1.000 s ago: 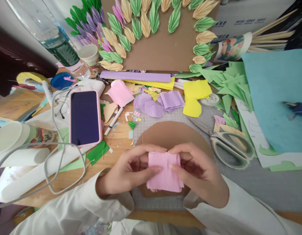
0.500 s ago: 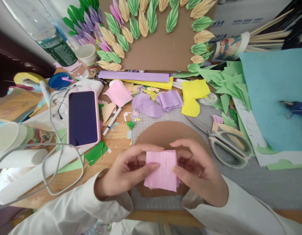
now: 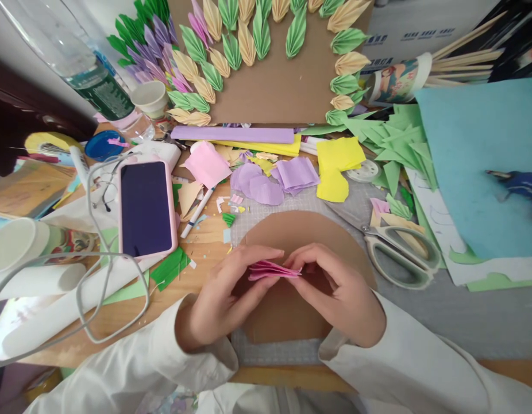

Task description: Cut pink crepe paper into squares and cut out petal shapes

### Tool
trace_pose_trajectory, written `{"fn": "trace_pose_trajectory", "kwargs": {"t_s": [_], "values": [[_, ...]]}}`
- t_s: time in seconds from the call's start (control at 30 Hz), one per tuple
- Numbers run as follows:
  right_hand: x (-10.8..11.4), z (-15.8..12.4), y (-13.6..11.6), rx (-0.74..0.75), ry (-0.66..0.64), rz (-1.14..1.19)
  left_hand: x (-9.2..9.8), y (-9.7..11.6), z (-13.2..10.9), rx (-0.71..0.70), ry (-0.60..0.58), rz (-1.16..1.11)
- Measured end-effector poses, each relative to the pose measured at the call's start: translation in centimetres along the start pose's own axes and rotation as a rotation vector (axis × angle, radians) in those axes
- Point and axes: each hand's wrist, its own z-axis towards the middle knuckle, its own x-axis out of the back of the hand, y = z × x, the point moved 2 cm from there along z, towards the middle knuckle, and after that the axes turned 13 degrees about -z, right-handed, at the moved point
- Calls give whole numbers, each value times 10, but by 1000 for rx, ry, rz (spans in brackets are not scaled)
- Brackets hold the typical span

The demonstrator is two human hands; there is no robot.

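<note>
My left hand (image 3: pixel 225 296) and my right hand (image 3: pixel 335 290) pinch a small stack of pink crepe paper (image 3: pixel 272 269) between thumbs and fingers. The stack is tipped flat, so I see it edge-on. Both hands hover over a brown cardboard disc (image 3: pixel 287 310) that lies on a grey cutting mat (image 3: pixel 274 351). Both wrists wear white sleeves.
Scissors (image 3: pixel 399 253) lie right of the disc. A phone in a pink case (image 3: pixel 146 207) and a white cable (image 3: pixel 89 270) lie to the left. Purple pieces (image 3: pixel 270 181), yellow pieces (image 3: pixel 337 167), green leaves (image 3: pixel 390 146), a blue sheet (image 3: pixel 481 167), paper cups and a bottle (image 3: pixel 76 57) crowd the table.
The pink paper stack faced me before; now both hands have tipped it flat and raised it slightly, so only its edge shows.
</note>
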Motion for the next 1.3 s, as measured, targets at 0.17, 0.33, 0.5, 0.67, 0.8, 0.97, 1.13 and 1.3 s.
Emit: {"fn": "trace_pose_trajectory", "kwargs": {"t_s": [0.17, 0.33, 0.5, 0.67, 0.8, 0.97, 1.13, 1.3], "values": [[1, 0, -3, 20, 16, -86, 1, 3, 5, -261, -26, 121], [0, -2, -1, -19, 33, -50, 3, 3, 5, -315, -86, 182], [0, -4, -1, 19, 70, 93, 4, 4, 6, -323, -96, 197], [2, -3, -3, 49, 91, 109, 4, 3, 6, -351, -109, 149], [7, 0, -7, 85, 54, 157, 4, 5, 7, -306, -54, 73], [13, 4, -9, 39, 3, 268, 2, 5, 8, -24, 84, -155], [15, 5, -7, -76, -50, 312, 0, 3, 8, 94, 128, -379], [15, 3, -8, -44, 20, 270, 3, 3, 7, 74, 120, -368]]}}
